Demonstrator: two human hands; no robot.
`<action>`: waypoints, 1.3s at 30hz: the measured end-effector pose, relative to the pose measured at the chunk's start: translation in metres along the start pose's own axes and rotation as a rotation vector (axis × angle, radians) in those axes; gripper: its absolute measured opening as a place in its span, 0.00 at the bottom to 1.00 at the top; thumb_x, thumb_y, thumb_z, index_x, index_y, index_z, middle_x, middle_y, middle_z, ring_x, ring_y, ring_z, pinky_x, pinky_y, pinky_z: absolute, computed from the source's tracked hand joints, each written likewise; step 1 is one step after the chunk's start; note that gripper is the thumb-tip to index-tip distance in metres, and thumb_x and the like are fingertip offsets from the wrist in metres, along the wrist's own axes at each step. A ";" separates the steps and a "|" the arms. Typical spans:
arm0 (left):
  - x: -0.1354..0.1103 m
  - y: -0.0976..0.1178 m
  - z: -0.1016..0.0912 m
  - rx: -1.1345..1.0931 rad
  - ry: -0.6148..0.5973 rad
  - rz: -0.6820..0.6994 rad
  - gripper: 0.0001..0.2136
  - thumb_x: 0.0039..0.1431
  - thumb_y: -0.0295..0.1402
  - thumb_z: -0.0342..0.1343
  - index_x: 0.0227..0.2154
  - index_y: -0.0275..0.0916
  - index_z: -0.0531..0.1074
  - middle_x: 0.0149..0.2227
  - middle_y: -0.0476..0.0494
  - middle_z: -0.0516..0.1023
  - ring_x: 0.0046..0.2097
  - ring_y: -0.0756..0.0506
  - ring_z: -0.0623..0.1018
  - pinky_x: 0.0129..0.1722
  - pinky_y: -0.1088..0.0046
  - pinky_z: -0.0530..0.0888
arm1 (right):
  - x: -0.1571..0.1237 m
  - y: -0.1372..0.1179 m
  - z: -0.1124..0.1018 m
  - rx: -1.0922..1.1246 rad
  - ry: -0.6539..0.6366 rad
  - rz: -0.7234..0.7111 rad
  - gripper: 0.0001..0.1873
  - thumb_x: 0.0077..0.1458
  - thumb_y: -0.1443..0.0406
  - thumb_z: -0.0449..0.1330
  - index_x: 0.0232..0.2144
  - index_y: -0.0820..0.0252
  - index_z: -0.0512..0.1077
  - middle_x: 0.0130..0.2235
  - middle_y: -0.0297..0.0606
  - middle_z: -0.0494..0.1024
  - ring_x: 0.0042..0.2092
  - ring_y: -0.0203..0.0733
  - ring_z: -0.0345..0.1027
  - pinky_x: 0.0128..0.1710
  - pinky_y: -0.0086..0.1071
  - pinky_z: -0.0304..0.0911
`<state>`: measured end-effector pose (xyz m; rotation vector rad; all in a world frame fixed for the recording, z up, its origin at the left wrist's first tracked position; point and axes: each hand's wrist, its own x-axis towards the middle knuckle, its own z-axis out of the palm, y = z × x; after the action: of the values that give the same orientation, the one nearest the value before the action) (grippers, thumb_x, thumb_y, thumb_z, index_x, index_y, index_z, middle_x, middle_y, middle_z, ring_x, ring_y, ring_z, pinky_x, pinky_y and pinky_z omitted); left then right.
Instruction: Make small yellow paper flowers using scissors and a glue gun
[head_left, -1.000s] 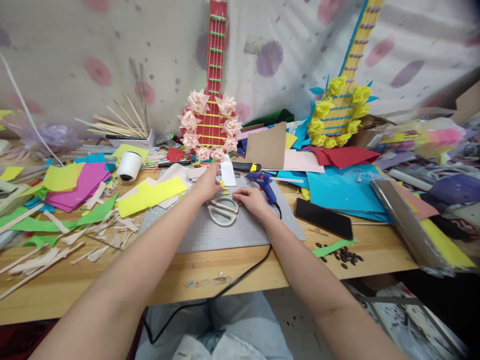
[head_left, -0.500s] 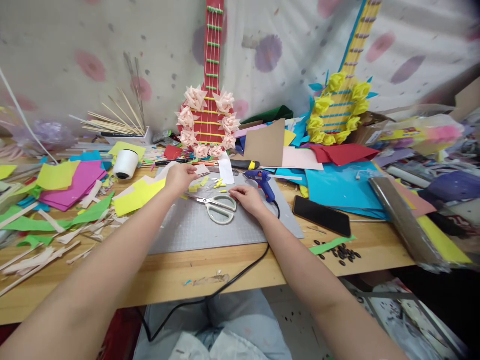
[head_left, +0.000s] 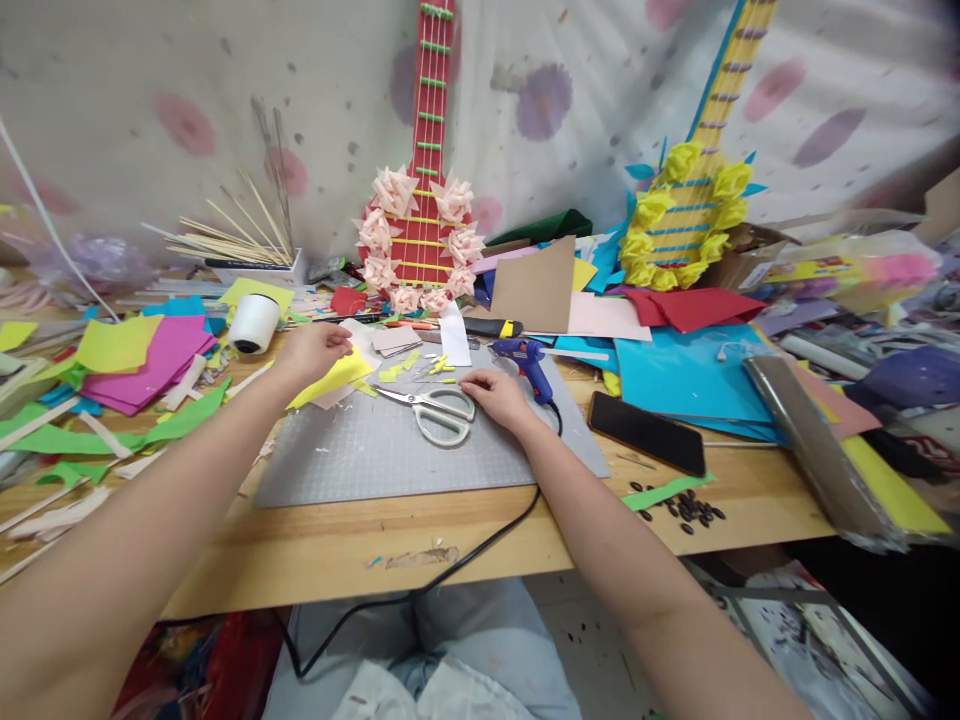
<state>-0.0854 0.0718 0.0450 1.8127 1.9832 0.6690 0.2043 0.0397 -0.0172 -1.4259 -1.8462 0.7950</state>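
Note:
My left hand (head_left: 315, 352) hovers over the left end of the grey cutting mat (head_left: 330, 480), above a yellow paper sheet (head_left: 337, 376); its fingers are loosely apart, with nothing visible in them. At the mat's middle, my right hand (head_left: 491, 392) rests with thumb and forefinger together; anything between them is too small to make out. Just left of it lie white-handled scissors (head_left: 442, 428). Small yellow-tipped pieces (head_left: 444, 368) and yellow scraps (head_left: 397, 370) lie ahead. Some grey-beige card pieces (head_left: 397, 341) sit behind them. A blue glue gun (head_left: 532, 372) lies right of my right hand.
Farther back stand a red paper guitar (head_left: 425, 245) with pink flowers and a yellow one (head_left: 679, 225). A black phone (head_left: 645, 432) and dark beads (head_left: 690, 508) lie at right. A white roll (head_left: 253, 322) stands at left. A black cord (head_left: 465, 565) crosses the table's front edge.
My left hand has moved left from the card pieces, uncovering them. The yellow sheet now lies farther right, over the mat. My right hand stays nearly still.

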 end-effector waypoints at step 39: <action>-0.026 -0.060 -0.058 0.552 -0.340 0.309 0.07 0.37 0.33 0.61 0.24 0.41 0.74 0.34 0.48 0.72 0.34 0.48 0.69 0.30 0.79 0.60 | -0.002 -0.006 -0.001 -0.029 0.005 0.007 0.08 0.49 0.64 0.55 0.29 0.56 0.74 0.34 0.33 0.78 0.36 0.38 0.70 0.37 0.30 0.61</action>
<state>-0.1644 0.0371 0.0574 2.3864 1.7783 -0.1396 0.2022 0.0366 -0.0122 -1.4514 -1.8574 0.7707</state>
